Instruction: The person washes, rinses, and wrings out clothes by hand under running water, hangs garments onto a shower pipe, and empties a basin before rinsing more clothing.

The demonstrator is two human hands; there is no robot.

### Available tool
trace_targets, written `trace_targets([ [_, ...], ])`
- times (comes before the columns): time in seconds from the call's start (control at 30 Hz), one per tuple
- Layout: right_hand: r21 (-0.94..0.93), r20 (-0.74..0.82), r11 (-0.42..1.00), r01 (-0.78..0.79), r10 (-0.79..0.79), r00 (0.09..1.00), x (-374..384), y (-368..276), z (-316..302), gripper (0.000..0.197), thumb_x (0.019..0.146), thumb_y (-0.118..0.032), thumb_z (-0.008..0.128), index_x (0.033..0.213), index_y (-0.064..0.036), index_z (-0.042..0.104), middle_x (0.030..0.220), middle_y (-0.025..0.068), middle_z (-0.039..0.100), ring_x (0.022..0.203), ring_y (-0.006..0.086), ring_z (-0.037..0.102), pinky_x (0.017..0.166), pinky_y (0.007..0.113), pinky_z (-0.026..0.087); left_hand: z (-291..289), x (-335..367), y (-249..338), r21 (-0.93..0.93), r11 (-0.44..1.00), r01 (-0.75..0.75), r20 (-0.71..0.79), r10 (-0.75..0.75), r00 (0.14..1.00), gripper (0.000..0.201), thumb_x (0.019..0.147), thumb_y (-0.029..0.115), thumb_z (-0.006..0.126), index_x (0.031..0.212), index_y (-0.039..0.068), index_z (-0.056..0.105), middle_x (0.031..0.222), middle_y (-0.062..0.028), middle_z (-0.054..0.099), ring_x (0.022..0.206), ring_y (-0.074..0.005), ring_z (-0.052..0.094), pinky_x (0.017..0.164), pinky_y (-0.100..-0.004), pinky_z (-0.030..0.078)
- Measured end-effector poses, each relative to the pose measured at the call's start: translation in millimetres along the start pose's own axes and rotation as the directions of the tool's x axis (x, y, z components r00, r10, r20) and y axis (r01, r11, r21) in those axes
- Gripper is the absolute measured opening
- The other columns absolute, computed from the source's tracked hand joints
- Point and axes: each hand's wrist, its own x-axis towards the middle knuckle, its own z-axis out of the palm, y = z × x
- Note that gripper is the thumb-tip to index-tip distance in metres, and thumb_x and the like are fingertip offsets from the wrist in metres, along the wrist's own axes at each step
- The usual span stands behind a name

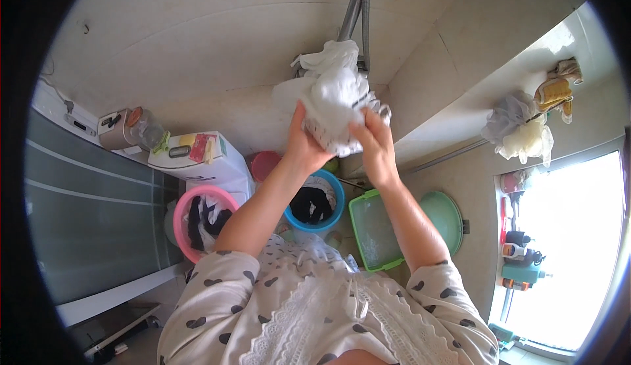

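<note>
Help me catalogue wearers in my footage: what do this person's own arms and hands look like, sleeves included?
The left hand and right hand are ungloved, and both forearms are bare, with no watch or bracelet showing. The left sleeve and right sleeve are loose, pale off-white, scattered with dark grey hearts, and end near the elbows.

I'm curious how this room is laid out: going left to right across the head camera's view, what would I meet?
Striped grey panel, pink basin, white cloth held by the left hand and right hand, round green item, bright window.
</note>
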Motion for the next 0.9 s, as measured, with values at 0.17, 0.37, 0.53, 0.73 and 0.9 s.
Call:
trace_targets([
  [0.17, -0.181, 0.348, 0.974, 0.133, -0.063, 0.935, -56.7, 2.2, -2.1, 0.025, 0.071, -0.008, 0.058, 0.094, 0.0029, 0.056, 0.079, 0.0149, 0.056, 0.077, 0.0259, 0.055, 0.071, 0.033, 0.042, -42.7, -48.9, -7.9, -0.038, 0.998, 0.041, 0.127, -0.035, 0.991, 0.074, 0.079, 0.061, 0.04, 0.133, 0.011, 0.032, 0.129, -0.0126, 0.042, 0.118, -0.0307, 0.042, 0.099, -0.0468, 0.033],
  [0.37, -0.292, 0.391, 0.952, 0.087, 0.035, 0.92, -29.2, 10.2, -16.3, 0.008, 0.072, -0.007, 0.063, 0.078, -0.0022, 0.063, 0.073, 0.0052, 0.063, 0.072, 0.0119, 0.057, 0.069, 0.027, 0.046, -111.9, -82.9, -14.5, 0.033, 0.998, 0.06, -0.227, -0.051, 0.972, 0.054, 0.074, 0.027, 0.047, 0.121, 0.002, 0.043, 0.114, -0.0151, 0.054, 0.103, -0.0294, 0.055, 0.09, -0.0423, 0.044],
  [0.53, -0.632, -0.094, 0.763, 0.137, -0.251, 0.963, 86.1, 49.3, -32.0, 0.037, 0.074, -0.008, 0.055, 0.111, -0.0077, 0.051, 0.095, 0.0141, 0.062, 0.087, 0.031, 0.059, 0.076, 0.036, 0.047, -115.0, -98.4, -28.5, 0.121, 0.992, -0.025, -0.32, 0.063, 0.945, 0.051, 0.071, 0.022, 0.046, 0.117, 0.0, 0.046, 0.11, -0.0154, 0.056, 0.098, -0.0286, 0.057, 0.085, -0.0415, 0.047],
  [0.73, -0.638, -0.272, 0.766, -0.077, -0.131, 0.953, 164.1, 64.2, -15.3, 0.038, 0.071, -0.009, 0.05, 0.108, -0.0113, 0.052, 0.102, 0.0182, 0.059, 0.096, 0.038, 0.054, 0.084, 0.044, 0.043, -146.2, -106.1, -27.1, 0.125, 0.991, -0.043, -0.388, 0.088, 0.917, 0.049, 0.071, 0.023, 0.048, 0.114, 0.0, 0.046, 0.105, -0.0138, 0.057, 0.097, -0.0277, 0.057, 0.085, -0.0413, 0.047],
  [0.9, -0.808, -0.286, 0.572, -0.139, -0.174, 0.942, 149.8, 38.1, -12.5, 0.04, 0.071, -0.019, 0.057, 0.11, -0.0101, 0.056, 0.099, 0.0134, 0.062, 0.094, 0.0296, 0.057, 0.081, 0.033, 0.043, -175.8, -102.9, -32.2, 0.115, 0.993, -0.038, -0.488, 0.09, 0.868, 0.045, 0.069, 0.022, 0.053, 0.109, 0.001, 0.05, 0.103, -0.0108, 0.058, 0.094, -0.0257, 0.057, 0.086, -0.0392, 0.045],
])
